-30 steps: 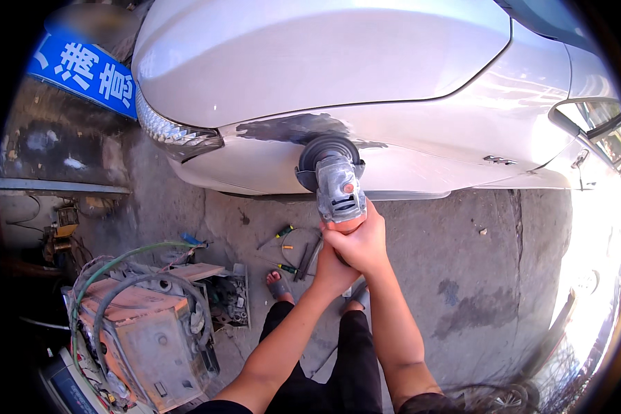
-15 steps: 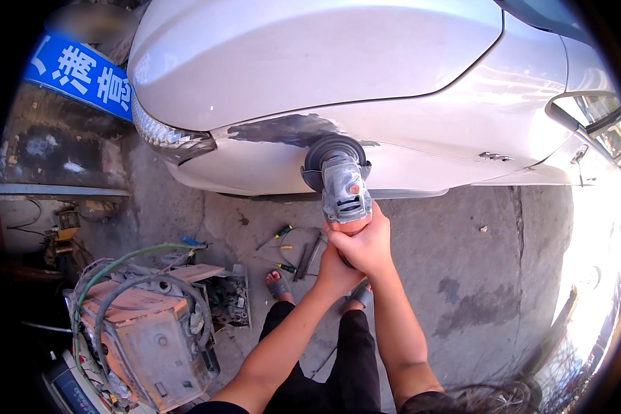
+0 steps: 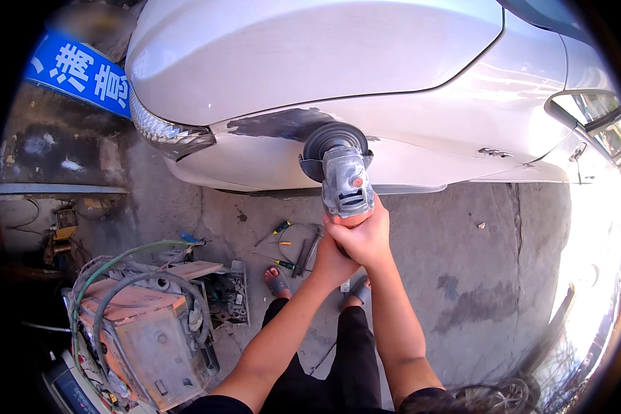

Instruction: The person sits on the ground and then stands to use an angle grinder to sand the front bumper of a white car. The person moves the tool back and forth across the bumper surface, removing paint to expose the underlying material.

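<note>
Head view: left hand [image 3: 337, 263], right hand [image 3: 367, 239], fingers [image 3: 379, 206] wrapped round grinder [image 3: 345, 176] (disc [image 3: 333, 136] by dark patch [image 3: 276, 125])

You grip an angle grinder [image 3: 347, 181] with both bare hands, your right hand [image 3: 368, 239] overlapping your left hand [image 3: 332, 264] around its body. The round disc [image 3: 332, 140] overlaps the right end of a dark scraped patch [image 3: 272, 125] on the fender of the pale car [image 3: 290, 58]; whether it touches the panel is hard to tell. The headlight [image 3: 165, 131] sits left of the patch. Two screwdrivers [image 3: 284, 263] lie on the concrete floor [image 3: 421, 255] near your sandals [image 3: 278, 283]. To your left stands an orange metal-cased machine [image 3: 148, 343] draped with hoses [image 3: 121, 254]; beyond it is a blue sign [image 3: 83, 71] with white characters.
</note>
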Action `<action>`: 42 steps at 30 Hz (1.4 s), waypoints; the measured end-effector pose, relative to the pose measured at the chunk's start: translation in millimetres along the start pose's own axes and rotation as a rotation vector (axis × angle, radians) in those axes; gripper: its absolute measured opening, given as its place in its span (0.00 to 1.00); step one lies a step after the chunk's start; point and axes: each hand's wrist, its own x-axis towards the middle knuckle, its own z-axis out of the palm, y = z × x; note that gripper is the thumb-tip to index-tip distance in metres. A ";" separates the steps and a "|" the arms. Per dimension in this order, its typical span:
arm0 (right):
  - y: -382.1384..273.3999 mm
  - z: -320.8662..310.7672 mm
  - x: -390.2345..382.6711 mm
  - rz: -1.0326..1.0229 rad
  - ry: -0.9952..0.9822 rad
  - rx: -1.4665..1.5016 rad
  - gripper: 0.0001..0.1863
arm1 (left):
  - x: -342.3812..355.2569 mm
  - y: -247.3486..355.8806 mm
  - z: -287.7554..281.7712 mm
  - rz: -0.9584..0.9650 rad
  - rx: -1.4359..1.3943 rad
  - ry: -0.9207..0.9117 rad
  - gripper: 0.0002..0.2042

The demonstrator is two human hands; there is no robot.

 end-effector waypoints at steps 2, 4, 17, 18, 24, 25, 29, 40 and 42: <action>5.3 -0.1 -0.8 -0.005 0.015 -0.018 0.29 | -1.9 -4.3 5.3 -0.025 -0.016 0.012 0.40; 10.4 1.4 -1.6 0.035 -0.006 -0.051 0.29 | -8.9 -8.3 9.4 -0.014 -0.061 0.071 0.38; -0.6 11.5 -1.7 0.002 -0.008 -0.009 0.30 | -7.7 5.4 -6.0 0.083 0.028 0.082 0.35; 0.7 10.3 -2.3 0.009 -0.006 -0.011 0.30 | -9.6 5.0 -3.5 0.057 0.015 0.093 0.35; -4.5 3.3 0.9 -0.033 -0.002 0.015 0.29 | 0.7 14.2 -5.6 0.076 0.028 0.062 0.33; -5.9 2.5 1.7 -0.031 -0.002 0.027 0.29 | 3.3 15.8 -5.7 0.073 0.028 0.048 0.33; 6.7 3.5 -0.5 0.014 -0.010 0.006 0.30 | -2.8 17.3 0.0 0.074 0.012 0.043 0.31; 15.6 -3.3 1.1 0.005 0.007 -0.049 0.32 | -1.3 4.6 13.4 0.091 0.002 0.087 0.26; 20.1 -3.5 1.6 -0.067 0.043 -0.033 0.32 | -1.4 5.7 13.4 0.097 0.001 0.068 0.26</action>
